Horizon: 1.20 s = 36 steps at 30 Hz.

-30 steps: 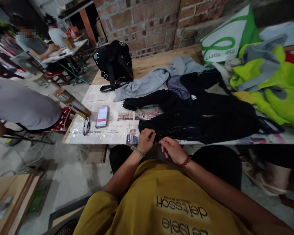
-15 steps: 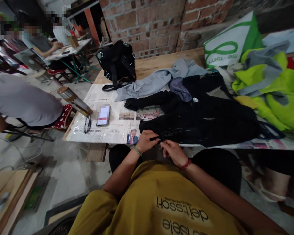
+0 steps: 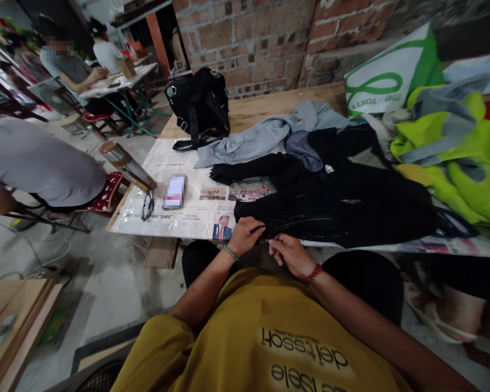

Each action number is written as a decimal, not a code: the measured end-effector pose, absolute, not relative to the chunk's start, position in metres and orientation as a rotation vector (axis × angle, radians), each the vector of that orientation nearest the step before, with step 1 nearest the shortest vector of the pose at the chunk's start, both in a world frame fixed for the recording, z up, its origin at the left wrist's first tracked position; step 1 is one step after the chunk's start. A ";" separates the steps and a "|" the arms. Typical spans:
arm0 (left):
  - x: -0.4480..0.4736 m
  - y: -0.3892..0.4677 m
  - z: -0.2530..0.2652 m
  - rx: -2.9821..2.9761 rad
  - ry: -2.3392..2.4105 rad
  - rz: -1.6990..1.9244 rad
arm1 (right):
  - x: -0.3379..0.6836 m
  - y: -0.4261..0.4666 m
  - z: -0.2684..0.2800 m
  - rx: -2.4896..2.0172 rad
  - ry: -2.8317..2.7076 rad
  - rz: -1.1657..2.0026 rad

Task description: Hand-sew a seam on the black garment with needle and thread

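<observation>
A black long-sleeved garment (image 3: 375, 209) with a small white logo lies spread over the table's front. Loose white thread lines run across its near part. My left hand (image 3: 245, 237) is closed on the garment's near left edge, thumb and fingers pinched together. Just right of it, my right hand (image 3: 292, 255) is in a pinch close to the same edge. Whatever sits between the right fingertips is too small to make out. The fingertips of both hands are a short gap apart, at the table's front edge.
Newspaper under clear plastic covers the table (image 3: 183, 228). On it are a phone (image 3: 175, 191), glasses (image 3: 147, 206), a tilted metal flask (image 3: 126, 165), a black bag (image 3: 200, 106), grey clothing (image 3: 253, 139) and a yellow-green garment (image 3: 445, 147). A person (image 3: 44, 163) sits at left.
The whole view has shifted slightly, with table items now a little further right. Both hands stay at the garment's edge, their fingers only slightly moved.
</observation>
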<state>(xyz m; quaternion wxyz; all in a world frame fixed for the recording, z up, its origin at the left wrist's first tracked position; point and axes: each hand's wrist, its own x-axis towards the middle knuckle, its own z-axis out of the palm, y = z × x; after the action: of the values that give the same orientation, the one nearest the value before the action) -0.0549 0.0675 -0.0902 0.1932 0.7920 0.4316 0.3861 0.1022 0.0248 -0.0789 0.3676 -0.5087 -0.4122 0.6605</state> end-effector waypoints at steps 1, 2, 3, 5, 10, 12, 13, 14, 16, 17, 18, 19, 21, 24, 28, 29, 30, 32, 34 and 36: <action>-0.055 0.068 -0.091 2.246 1.196 1.071 | 0.103 0.026 -0.079 -1.305 -1.051 1.701; -0.055 0.068 -0.091 2.277 1.170 1.048 | 0.103 0.027 -0.079 -1.300 -1.039 1.696; -0.055 0.068 -0.091 2.303 1.140 1.021 | 0.104 0.028 -0.079 -1.294 -1.026 1.684; -0.056 0.069 -0.090 2.319 1.103 0.985 | 0.104 0.029 -0.079 -1.287 -1.006 1.658; -0.053 0.066 -0.091 2.185 1.255 1.079 | 0.103 0.027 -0.078 -1.319 -1.050 1.675; -0.051 0.065 -0.092 2.153 1.299 1.120 | 0.103 0.028 -0.078 -1.318 -1.058 1.668; -0.050 0.064 -0.093 2.139 1.315 1.138 | 0.102 0.028 -0.078 -1.315 -1.057 1.664; -0.050 0.065 -0.093 2.124 1.326 1.151 | 0.102 0.029 -0.077 -1.314 -1.057 1.660; -0.049 0.066 -0.093 2.073 1.363 1.193 | 0.100 0.027 -0.078 -1.314 -1.067 1.665; -0.048 0.067 -0.093 2.033 1.394 1.227 | 0.098 0.026 -0.078 -1.312 -1.080 1.676; -0.048 0.069 -0.092 1.986 1.426 1.268 | 0.097 0.024 -0.079 -1.311 -1.092 1.693; -0.048 0.070 -0.092 1.941 1.449 1.306 | 0.096 0.022 -0.080 -1.310 -1.099 1.713; -0.050 0.071 -0.090 1.888 1.434 1.344 | 0.095 0.018 -0.082 -1.306 -1.083 1.743; -0.055 0.069 -0.086 1.880 1.273 1.358 | 0.097 0.018 -0.083 -1.283 -1.017 1.730; -0.065 0.062 -0.079 1.923 1.056 1.337 | 0.100 0.025 -0.082 -1.256 -0.975 1.699; -0.066 0.061 -0.078 1.966 1.011 1.303 | 0.100 0.027 -0.081 -1.259 -0.976 1.692; -0.067 0.059 -0.077 2.017 0.972 1.271 | 0.099 0.028 -0.080 -1.261 -0.982 1.682; -0.065 0.058 -0.079 2.133 0.914 1.227 | 0.099 0.029 -0.079 -1.264 -1.004 1.656; -0.062 0.058 -0.082 2.234 0.907 1.209 | 0.099 0.029 -0.077 -1.269 -1.033 1.631; -0.059 0.059 -0.087 2.299 0.940 1.181 | 0.101 0.028 -0.076 -1.283 -1.057 1.613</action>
<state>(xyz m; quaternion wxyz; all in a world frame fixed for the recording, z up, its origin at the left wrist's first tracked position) -0.0594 0.0587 -0.0866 0.1944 0.8200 0.3351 0.4214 0.1013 0.0284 -0.0756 0.4011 -0.5076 -0.4180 0.6378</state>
